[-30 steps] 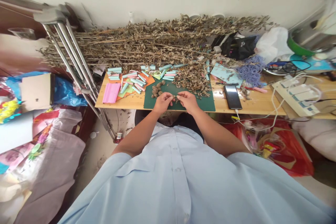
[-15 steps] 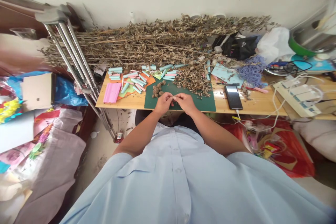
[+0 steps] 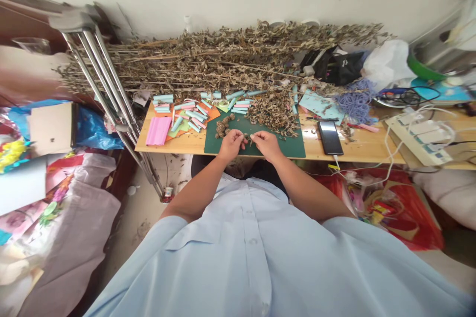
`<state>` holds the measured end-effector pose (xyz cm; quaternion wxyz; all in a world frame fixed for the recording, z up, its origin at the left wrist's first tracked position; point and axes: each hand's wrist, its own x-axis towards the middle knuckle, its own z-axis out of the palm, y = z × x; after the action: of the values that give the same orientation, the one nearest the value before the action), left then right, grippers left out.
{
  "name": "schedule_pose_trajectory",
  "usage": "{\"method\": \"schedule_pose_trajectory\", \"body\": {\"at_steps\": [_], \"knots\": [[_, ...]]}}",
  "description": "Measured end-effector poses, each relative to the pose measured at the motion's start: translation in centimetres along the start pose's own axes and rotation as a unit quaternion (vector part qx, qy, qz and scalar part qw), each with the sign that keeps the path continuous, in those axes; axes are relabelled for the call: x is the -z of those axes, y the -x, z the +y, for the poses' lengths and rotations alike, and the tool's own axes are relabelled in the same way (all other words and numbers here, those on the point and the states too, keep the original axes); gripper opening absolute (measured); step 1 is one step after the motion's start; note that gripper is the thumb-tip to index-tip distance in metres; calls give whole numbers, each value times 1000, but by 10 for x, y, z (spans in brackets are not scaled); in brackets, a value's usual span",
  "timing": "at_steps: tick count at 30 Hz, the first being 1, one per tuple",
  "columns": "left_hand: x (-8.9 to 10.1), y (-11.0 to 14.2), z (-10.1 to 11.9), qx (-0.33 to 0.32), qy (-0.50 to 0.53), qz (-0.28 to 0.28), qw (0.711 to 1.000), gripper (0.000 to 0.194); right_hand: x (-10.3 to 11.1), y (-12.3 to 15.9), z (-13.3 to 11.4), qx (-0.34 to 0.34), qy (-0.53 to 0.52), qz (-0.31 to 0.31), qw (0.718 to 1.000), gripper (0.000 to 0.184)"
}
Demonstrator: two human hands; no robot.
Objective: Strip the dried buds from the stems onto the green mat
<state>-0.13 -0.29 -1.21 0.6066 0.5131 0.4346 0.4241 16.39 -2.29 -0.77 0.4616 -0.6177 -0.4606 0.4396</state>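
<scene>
Over the front of a green cutting mat (image 3: 219,146), my left hand (image 3: 231,144) and my right hand (image 3: 266,144) are close together with fingers pinched. Between their fingertips is a small bit of dried leaf (image 3: 248,138), which both hands seem to hold. Just beyond my left hand lies a small heap of brown rolled leaf balls (image 3: 223,126). Past my right hand, a pile of loose dried leaves (image 3: 275,113) covers the mat's back right part.
Long dried plant stalks (image 3: 208,59) lie along the wall. Blue and pink paper rolls (image 3: 193,115) and a pink paper stack (image 3: 158,131) are at the left. A phone (image 3: 330,137), purple yarn (image 3: 356,100) and a power strip (image 3: 418,136) are at the right. Metal crutches (image 3: 107,74) lean at the left.
My hands have drawn slightly apart, the right one moving a little to the right. A bit of dried leaf now shows between the fingertips.
</scene>
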Motion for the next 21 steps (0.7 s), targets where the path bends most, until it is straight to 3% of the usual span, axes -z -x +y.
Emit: {"method": "schedule_pose_trajectory", "body": {"at_steps": [4,9,13,21], "knots": [[0,0,1,4,6,-4,1000,17,1,-1,0,12,45,-2,999,29],[1,0,0,-23,-36,-18,999,15,-2,0,-11,-49,-44,-14,998,47],[2,0,-1,-27,-49,-40,998,14,0,-1,-17,-40,-18,-71,996,38],[2,1,-1,-15,-64,-64,996,27,3,-2,-16,-45,-17,-99,994,26]]}}
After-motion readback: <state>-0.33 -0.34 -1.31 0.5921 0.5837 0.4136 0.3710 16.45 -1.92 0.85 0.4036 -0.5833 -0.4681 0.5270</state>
